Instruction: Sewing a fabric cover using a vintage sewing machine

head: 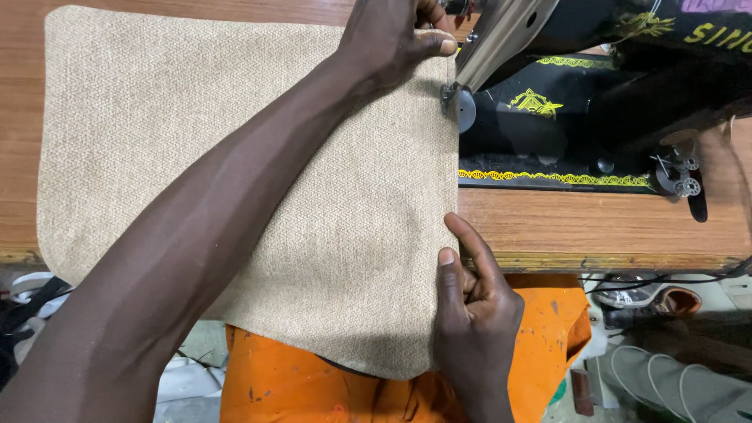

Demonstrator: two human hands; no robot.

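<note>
Two hands on one beige, coarse-woven fabric panel [235, 157] spread across the wooden tabletop [595, 227]. Left hand [392, 35] presses it flat w/ fingers right by the presser foot of the black sewing machine [564, 117]; right hand [470, 305] pinches the near right edge. Looks like seam-feeding along that edge; needs steady, straight guiding imo. No containers visible.
</note>
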